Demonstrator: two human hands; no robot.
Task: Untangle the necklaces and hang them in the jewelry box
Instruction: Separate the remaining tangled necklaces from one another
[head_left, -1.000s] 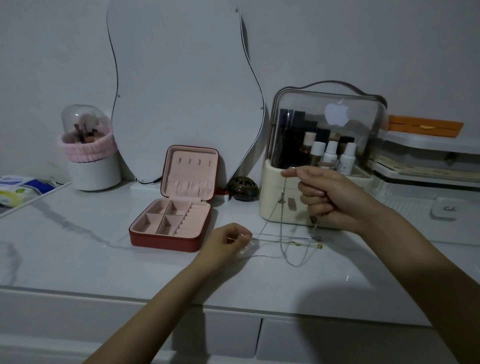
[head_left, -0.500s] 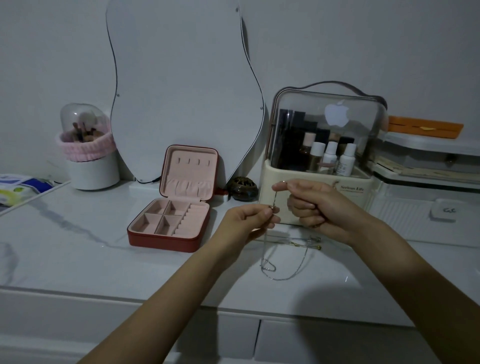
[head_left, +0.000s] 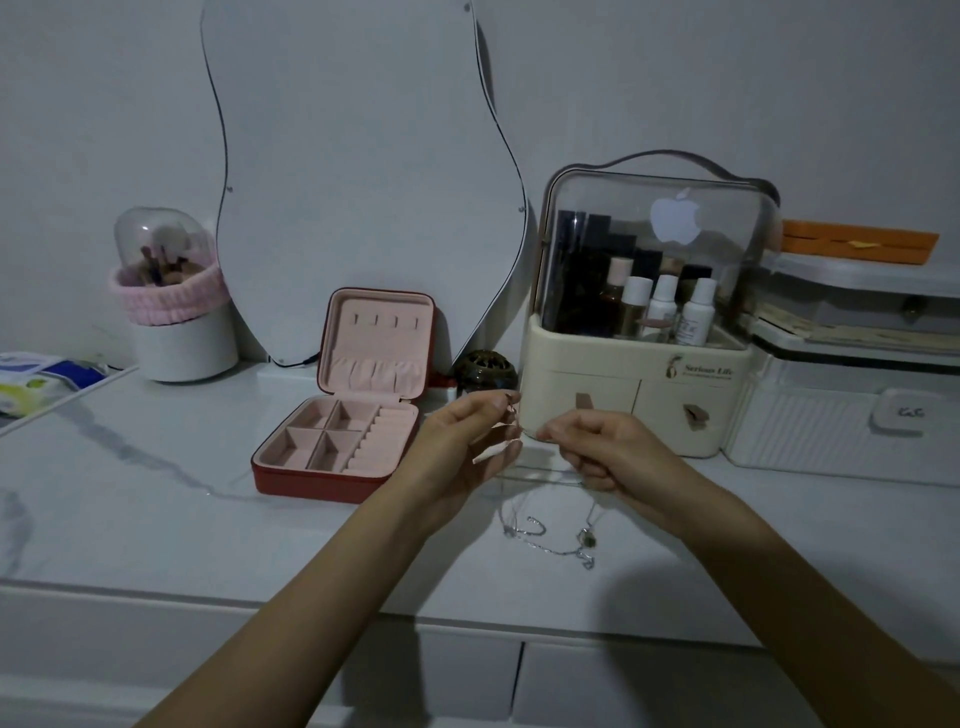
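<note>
A: Where are the necklaces (head_left: 553, 530) right now?

B: Bunched in a tangle of thin chains between the two hands, above the bench (head_left: 156, 509) toward its front edge, a bit right of the middle. The upper strands run up into the fingers; the lower loops and a small pendant hang down to the bench top, though I cannot tell if they rest on it.

A: What is each grip doing?

B: The left hand (head_left: 467, 447) is raised with palm turned inward, its thumb and forefinger pinching a small piece of chain at the top, the other fingers loosely spread. The right hand (head_left: 608, 447) has its fingers curled, with thumb and forefinger nipped narrowly on a strand. The fingertips of the two hands are just beside each other.

A: And the jewelry box (head_left: 343, 421)?

B: Open on the bench, left of the hands and near them. Red outside, pink lining, lid upright with a row of hooks showing bare. Its tray compartments hold no chain.

A: Anything else around?

B: A cream cosmetics case (head_left: 639, 332) with a clear dome stands at the back edge behind the hands, a wavy mirror (head_left: 358, 171) leans on the wall, and a brush holder (head_left: 171, 306) sits toward the back left.
</note>
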